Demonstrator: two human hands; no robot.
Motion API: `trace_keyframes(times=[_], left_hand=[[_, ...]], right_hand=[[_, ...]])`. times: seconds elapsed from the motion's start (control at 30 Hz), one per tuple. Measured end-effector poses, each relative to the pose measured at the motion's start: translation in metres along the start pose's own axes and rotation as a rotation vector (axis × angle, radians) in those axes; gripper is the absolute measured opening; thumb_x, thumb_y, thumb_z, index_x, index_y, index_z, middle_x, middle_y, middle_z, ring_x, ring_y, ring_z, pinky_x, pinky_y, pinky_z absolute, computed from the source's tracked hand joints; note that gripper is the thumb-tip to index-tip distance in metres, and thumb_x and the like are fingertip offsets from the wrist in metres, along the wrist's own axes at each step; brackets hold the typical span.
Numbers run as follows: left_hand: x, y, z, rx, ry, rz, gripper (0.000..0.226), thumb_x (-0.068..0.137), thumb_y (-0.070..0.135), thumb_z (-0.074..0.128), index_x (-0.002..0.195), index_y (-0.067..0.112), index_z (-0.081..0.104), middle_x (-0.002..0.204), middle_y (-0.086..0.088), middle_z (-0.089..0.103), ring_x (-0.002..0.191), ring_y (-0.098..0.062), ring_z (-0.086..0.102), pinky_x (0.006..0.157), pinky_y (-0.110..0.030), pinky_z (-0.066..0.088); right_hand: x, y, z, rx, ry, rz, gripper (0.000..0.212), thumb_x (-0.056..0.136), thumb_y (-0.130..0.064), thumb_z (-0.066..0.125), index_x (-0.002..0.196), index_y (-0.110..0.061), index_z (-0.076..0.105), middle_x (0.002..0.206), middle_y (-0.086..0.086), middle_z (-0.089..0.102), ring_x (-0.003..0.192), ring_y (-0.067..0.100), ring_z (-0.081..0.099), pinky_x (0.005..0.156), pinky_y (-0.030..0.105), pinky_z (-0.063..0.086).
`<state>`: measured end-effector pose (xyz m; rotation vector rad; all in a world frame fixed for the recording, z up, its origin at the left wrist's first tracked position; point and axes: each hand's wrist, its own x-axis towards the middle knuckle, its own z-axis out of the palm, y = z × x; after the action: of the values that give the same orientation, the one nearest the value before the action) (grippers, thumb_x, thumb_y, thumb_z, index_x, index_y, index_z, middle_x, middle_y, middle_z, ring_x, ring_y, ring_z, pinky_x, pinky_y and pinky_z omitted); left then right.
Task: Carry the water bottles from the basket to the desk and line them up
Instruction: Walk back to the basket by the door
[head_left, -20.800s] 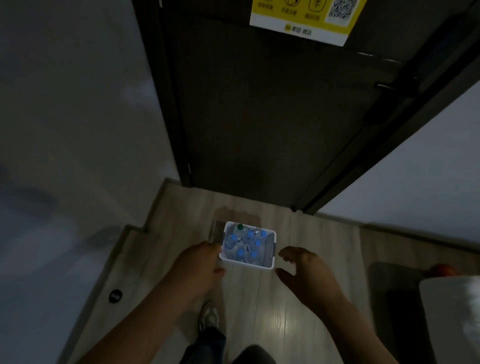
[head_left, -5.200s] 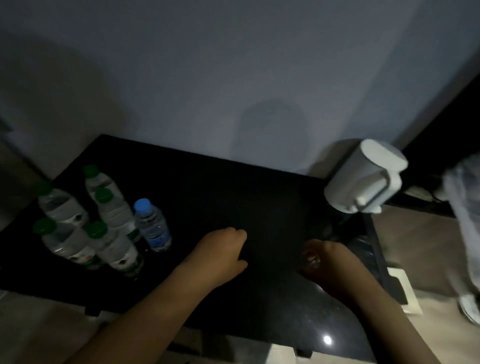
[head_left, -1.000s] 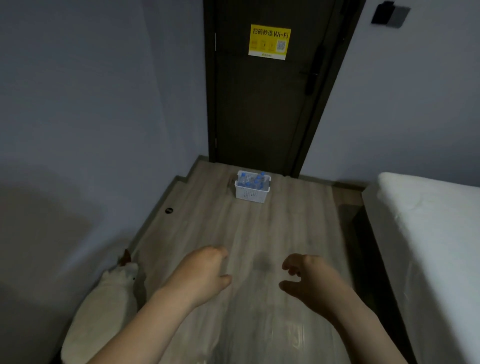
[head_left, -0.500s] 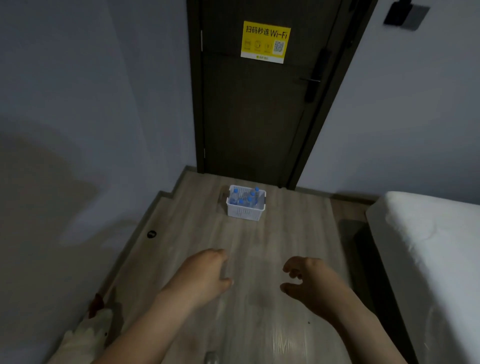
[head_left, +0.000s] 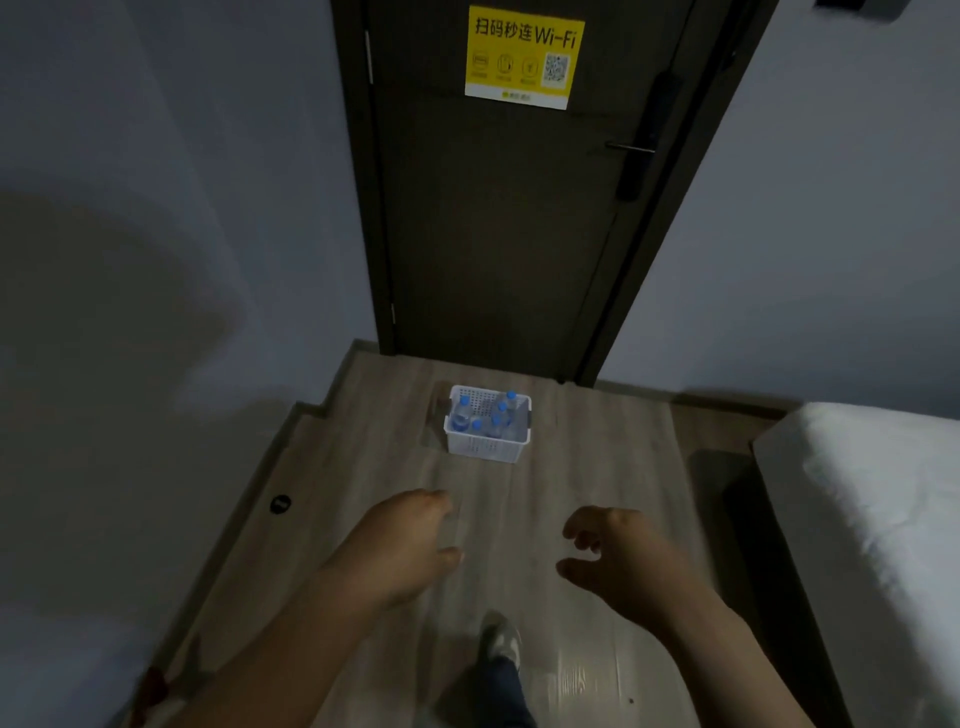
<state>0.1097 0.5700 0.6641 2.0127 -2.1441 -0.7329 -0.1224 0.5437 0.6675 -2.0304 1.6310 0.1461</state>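
A white perforated basket (head_left: 485, 447) stands on the wooden floor in front of the dark door. Several clear water bottles with blue caps (head_left: 496, 415) stand upright inside it. My left hand (head_left: 402, 545) and my right hand (head_left: 618, 561) are held out in front of me above the floor, well short of the basket. Both hold nothing, with fingers loosely curled. The desk is out of view.
A dark door (head_left: 519, 208) with a yellow Wi-Fi sticker (head_left: 523, 57) closes the end of the passage. A white bed (head_left: 872, 519) fills the right side. A grey wall runs along the left. My shoe (head_left: 501, 642) steps on the floor below my hands.
I have walked closer to the basket, which now looks larger and nearer. The white plush toy at lower left has slipped out of view. Both hands stay empty.
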Motion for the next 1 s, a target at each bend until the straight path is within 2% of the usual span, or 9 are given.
trace_keyframes(times=[0.1, 0.23, 0.3, 0.43, 0.6, 0.77, 0.9, 1.0], left_hand=[[0.045, -0.002, -0.008, 0.014, 0.003, -0.02, 0.032, 0.082, 0.038, 0.061, 0.103, 0.015, 0.055, 0.108, 0.0, 0.06, 0.098, -0.015, 0.055, 0.08, -0.024, 0.04], [0.112, 0.003, -0.025, 0.005, -0.008, -0.058, 0.036, 0.083, 0.038, 0.061, 0.111, 0.016, 0.054, 0.114, 0.0, 0.058, 0.104, -0.014, 0.054, 0.075, -0.019, 0.032], [0.145, 0.006, -0.032, -0.015, 0.001, -0.075, 0.037, 0.084, 0.037, 0.061, 0.114, 0.017, 0.053, 0.117, 0.001, 0.058, 0.106, -0.013, 0.054, 0.078, -0.018, 0.034], [0.202, 0.008, -0.04, -0.072, -0.007, -0.108, 0.042, 0.086, 0.037, 0.061, 0.123, 0.018, 0.053, 0.125, 0.003, 0.056, 0.112, -0.011, 0.053, 0.086, -0.018, 0.038], [0.259, -0.004, -0.05, -0.119, -0.044, -0.161, 0.043, 0.088, 0.037, 0.06, 0.126, 0.02, 0.05, 0.127, 0.004, 0.055, 0.113, -0.011, 0.052, 0.092, -0.02, 0.04], [0.322, -0.033, -0.06, -0.172, -0.061, -0.169, 0.029, 0.087, 0.035, 0.061, 0.112, 0.02, 0.055, 0.114, 0.004, 0.06, 0.095, -0.006, 0.053, 0.078, -0.016, 0.04], [0.383, -0.062, -0.072, -0.158, -0.083, -0.16, 0.024, 0.089, 0.034, 0.06, 0.106, 0.018, 0.055, 0.113, 0.002, 0.06, 0.095, -0.008, 0.055, 0.085, -0.02, 0.045], [0.425, -0.082, -0.085, -0.152, -0.081, -0.149, 0.016, 0.09, 0.034, 0.058, 0.097, 0.021, 0.053, 0.111, 0.002, 0.061, 0.09, -0.006, 0.052, 0.079, -0.016, 0.04]], right_hand=[[0.047, 0.009, -0.022, -0.019, 0.007, -0.023, 0.037, 0.084, -0.04, 0.065, 0.119, -0.032, 0.056, 0.112, -0.013, 0.06, 0.09, -0.001, 0.053, 0.077, 0.015, 0.047], [0.114, 0.022, -0.058, -0.017, -0.021, -0.045, 0.037, 0.085, -0.04, 0.065, 0.12, -0.032, 0.056, 0.112, -0.013, 0.06, 0.087, -0.002, 0.052, 0.067, 0.01, 0.041], [0.146, 0.029, -0.075, -0.004, -0.042, -0.042, 0.037, 0.085, -0.039, 0.066, 0.12, -0.031, 0.056, 0.113, -0.012, 0.06, 0.088, -0.001, 0.052, 0.068, 0.01, 0.04], [0.205, 0.042, -0.105, -0.023, -0.066, -0.052, 0.038, 0.086, -0.037, 0.064, 0.123, -0.03, 0.054, 0.117, -0.01, 0.06, 0.095, 0.002, 0.055, 0.081, 0.015, 0.046], [0.268, 0.051, -0.126, -0.027, -0.096, -0.055, 0.038, 0.088, -0.036, 0.063, 0.124, -0.027, 0.054, 0.118, -0.007, 0.061, 0.101, 0.005, 0.058, 0.088, 0.019, 0.049], [0.338, 0.048, -0.134, -0.013, -0.141, -0.038, 0.038, 0.087, -0.036, 0.064, 0.123, -0.026, 0.055, 0.118, -0.006, 0.061, 0.101, 0.005, 0.057, 0.088, 0.019, 0.049], [0.397, 0.039, -0.143, -0.022, -0.142, -0.016, 0.037, 0.087, -0.035, 0.064, 0.122, -0.026, 0.055, 0.117, -0.006, 0.061, 0.101, 0.005, 0.058, 0.088, 0.019, 0.049], [0.44, 0.028, -0.154, -0.031, -0.137, -0.019, 0.036, 0.087, -0.035, 0.064, 0.121, -0.027, 0.056, 0.115, -0.007, 0.062, 0.095, 0.002, 0.057, 0.08, 0.014, 0.047]])
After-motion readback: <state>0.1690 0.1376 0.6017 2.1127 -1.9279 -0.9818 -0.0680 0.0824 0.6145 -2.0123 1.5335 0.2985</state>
